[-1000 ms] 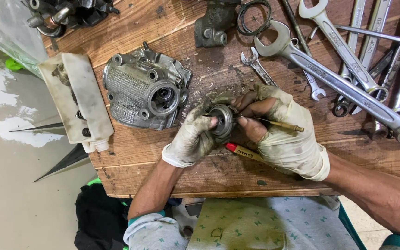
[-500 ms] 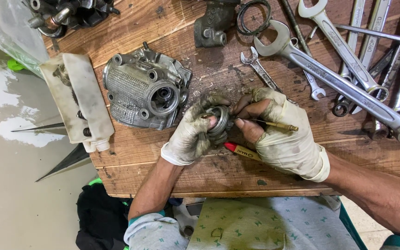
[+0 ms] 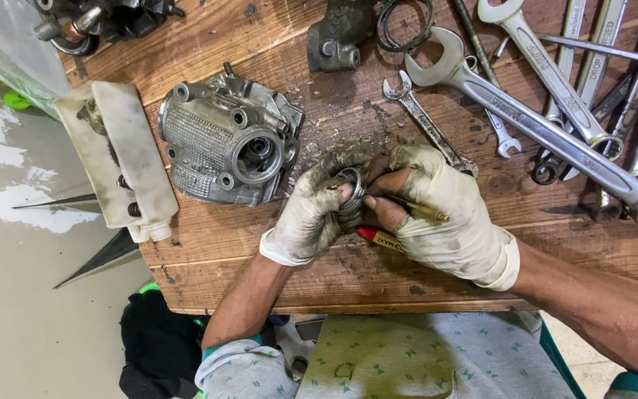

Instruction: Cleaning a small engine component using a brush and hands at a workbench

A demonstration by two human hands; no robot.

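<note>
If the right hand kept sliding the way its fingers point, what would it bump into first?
The right hand points left, so it would first meet the small round metal part and the left hand gripping it; farther along lies the engine casting.

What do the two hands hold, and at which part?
The left hand grips a round metal part around its rim. The right hand holds a thin tool by its shaft, tip at the part.

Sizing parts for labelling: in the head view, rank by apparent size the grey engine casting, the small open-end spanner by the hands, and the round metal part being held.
1. grey engine casting
2. small open-end spanner
3. round metal part, partly hidden by the left hand and right hand, so its rank is less sure.
</note>
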